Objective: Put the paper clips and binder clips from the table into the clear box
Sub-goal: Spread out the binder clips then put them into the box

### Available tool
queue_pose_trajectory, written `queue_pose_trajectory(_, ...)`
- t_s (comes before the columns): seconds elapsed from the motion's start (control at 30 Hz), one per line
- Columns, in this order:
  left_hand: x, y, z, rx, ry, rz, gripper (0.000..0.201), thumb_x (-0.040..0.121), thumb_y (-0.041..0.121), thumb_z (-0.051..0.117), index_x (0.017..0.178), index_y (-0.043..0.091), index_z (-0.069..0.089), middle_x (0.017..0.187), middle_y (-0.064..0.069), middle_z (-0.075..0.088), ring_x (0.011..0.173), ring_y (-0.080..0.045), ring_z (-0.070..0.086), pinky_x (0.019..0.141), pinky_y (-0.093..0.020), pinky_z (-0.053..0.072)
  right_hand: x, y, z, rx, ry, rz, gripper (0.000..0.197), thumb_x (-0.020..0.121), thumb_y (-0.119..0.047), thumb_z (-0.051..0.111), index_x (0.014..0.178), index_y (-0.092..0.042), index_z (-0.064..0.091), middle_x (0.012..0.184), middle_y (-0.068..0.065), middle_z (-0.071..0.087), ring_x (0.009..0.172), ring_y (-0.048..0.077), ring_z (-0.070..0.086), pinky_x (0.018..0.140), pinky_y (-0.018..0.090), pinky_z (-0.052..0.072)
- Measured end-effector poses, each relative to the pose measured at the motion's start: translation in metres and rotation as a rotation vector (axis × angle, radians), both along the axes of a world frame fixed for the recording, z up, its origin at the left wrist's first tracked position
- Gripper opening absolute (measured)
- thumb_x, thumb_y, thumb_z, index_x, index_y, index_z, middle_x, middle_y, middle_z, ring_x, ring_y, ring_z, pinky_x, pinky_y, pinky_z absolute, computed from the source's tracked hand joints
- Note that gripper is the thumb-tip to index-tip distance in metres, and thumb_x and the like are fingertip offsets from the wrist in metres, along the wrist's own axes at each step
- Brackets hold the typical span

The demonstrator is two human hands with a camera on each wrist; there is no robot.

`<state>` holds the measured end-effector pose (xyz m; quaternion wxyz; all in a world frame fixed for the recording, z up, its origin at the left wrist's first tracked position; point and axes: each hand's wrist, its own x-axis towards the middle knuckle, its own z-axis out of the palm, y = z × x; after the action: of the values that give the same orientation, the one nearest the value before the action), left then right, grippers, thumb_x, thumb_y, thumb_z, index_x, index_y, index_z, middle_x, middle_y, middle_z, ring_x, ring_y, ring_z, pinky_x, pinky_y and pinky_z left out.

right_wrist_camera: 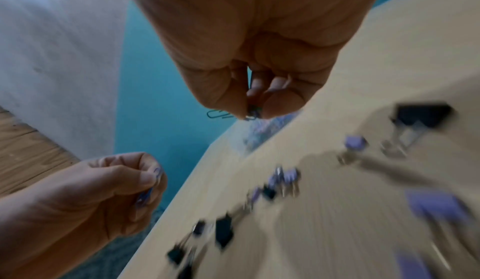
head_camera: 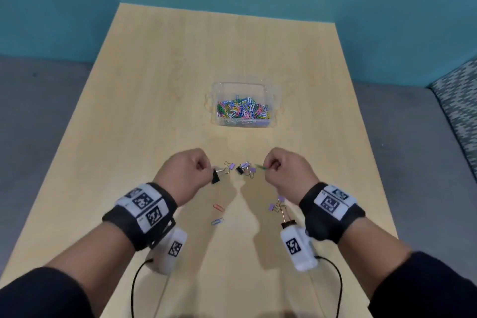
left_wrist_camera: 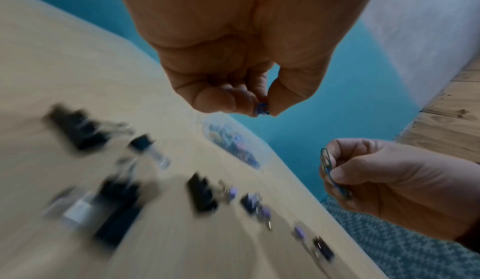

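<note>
The clear box [head_camera: 244, 104] sits on the desk [head_camera: 160, 80] at 12 o'clock from the hands, a thin-walled transparent plastic tub with rounded corners, holding a tangle of coloured wire paper clips [head_camera: 244, 110]. Loose binder clips [head_camera: 244, 168], black and lilac folded bodies with bent wire handles, lie between the two hands. At 6 o'clock from them lie a red paper clip [head_camera: 218, 207] and a blue paper clip [head_camera: 216, 221], and at about 5 o'clock more lilac binder clips [head_camera: 275, 204] and a larger black binder clip [head_camera: 288, 222] partly hidden behind the right wrist camera.

The left hand [head_camera: 184, 171] is held above the desk, its fingers [left_wrist_camera: 221, 98] curled, thumb and forefinger pinching a small blue clip [left_wrist_camera: 262, 109]. That clip shows only in the wrist views; the head view hides it inside the fist, where a black binder clip [head_camera: 215, 177] lies just at 5 o'clock from the knuckles; whether they touch I cannot tell. The right hand [head_camera: 286, 170] likewise has curled fingers [right_wrist_camera: 278, 98] pinching a green paper clip [head_camera: 261, 167], its rounded wire loop poking out toward 9 o'clock.

The desk is pale wood-grain laminate. Both wrist views smear the clips on it into dark and violet streaks, so their shapes are hard to make out there.
</note>
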<state>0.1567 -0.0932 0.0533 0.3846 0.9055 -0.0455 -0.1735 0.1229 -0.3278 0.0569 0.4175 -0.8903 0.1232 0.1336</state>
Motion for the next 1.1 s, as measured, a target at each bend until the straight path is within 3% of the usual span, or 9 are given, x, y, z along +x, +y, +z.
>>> queue_pose_trajectory(0.23,0.108,-0.065,0.038,0.171,-0.216,-0.12,0.005,0.076,0.02,0.059,0.075,0.015,0.06,0.072,-0.002,0.063,0.071,-0.025,0.057,0.062,-0.031,0.046,0.118,-0.022,0.027,-0.234,-0.141,0.082,0.012,0.073,-0.007,0.057,0.08,-0.016,0.062,0.075,0.0,0.063,0.073,0.022,0.057,0.064,0.029,0.046)
queue_pose_trajectory(0.4,0.136,-0.082,0.028,0.229,-0.265,-0.131,0.022,0.082,0.025,0.058,0.102,0.016,0.063,0.096,-0.004,0.061,0.086,-0.026,0.058,0.073,-0.031,0.045,0.151,-0.02,0.03,-0.298,-0.174,0.085,0.021,0.078,-0.011,0.057,0.097,-0.017,0.062,0.092,0.005,0.065,0.083,0.025,0.058,0.072,0.033,0.048)
queue_pose_trajectory(0.57,0.081,-0.044,0.009,0.163,-0.264,-0.13,0.011,0.083,0.015,0.058,0.091,0.015,0.066,0.09,-0.007,0.061,0.081,-0.026,0.058,0.072,-0.033,0.045,0.085,-0.018,0.011,-0.267,-0.206,0.143,0.014,0.081,-0.009,0.055,0.09,-0.014,0.065,0.093,0.008,0.066,0.082,0.027,0.06,0.073,0.034,0.047)
queue_pose_trajectory(0.67,0.024,-0.023,-0.009,0.215,-0.125,-0.263,0.01,0.082,0.017,0.057,0.086,0.022,0.065,0.086,0.003,0.057,0.077,-0.019,0.057,0.068,-0.03,0.042,0.019,0.0,-0.01,-0.229,-0.059,0.305,0.011,0.087,-0.014,0.054,0.092,-0.016,0.063,0.093,0.003,0.06,0.08,0.023,0.057,0.073,0.035,0.047)
queue_pose_trajectory(0.77,-0.02,-0.008,-0.029,0.281,-0.006,-0.381,0.01,0.08,0.027,0.062,0.079,0.03,0.053,0.083,0.011,0.047,0.076,-0.015,0.053,0.063,-0.027,0.034,-0.035,0.02,-0.028,-0.207,0.075,0.442,0.012,0.089,-0.016,0.051,0.097,-0.018,0.06,0.095,-0.001,0.054,0.08,0.019,0.053,0.073,0.033,0.045)
queue_pose_trajectory(0.93,-0.056,0.001,-0.051,0.325,0.017,-0.443,0.035,0.08,0.029,0.066,0.113,0.024,0.057,0.105,0.006,0.048,0.094,-0.014,0.052,0.079,-0.027,0.043,-0.072,0.047,-0.048,-0.238,0.105,0.539,0.015,0.086,-0.015,0.051,0.1,-0.017,0.057,0.102,0.002,0.053,0.094,0.023,0.048,0.081,0.038,0.044)
queue_pose_trajectory(1.1,-0.064,-0.005,-0.054,0.339,-0.053,-0.465,0.025,0.085,0.023,0.06,0.109,0.021,0.055,0.106,0.002,0.047,0.094,-0.018,0.051,0.076,-0.027,0.041,-0.074,0.067,-0.05,-0.294,0.079,0.464,0.024,0.088,-0.015,0.05,0.106,-0.029,0.054,0.107,-0.003,0.049,0.099,0.018,0.042,0.078,0.037,0.044)
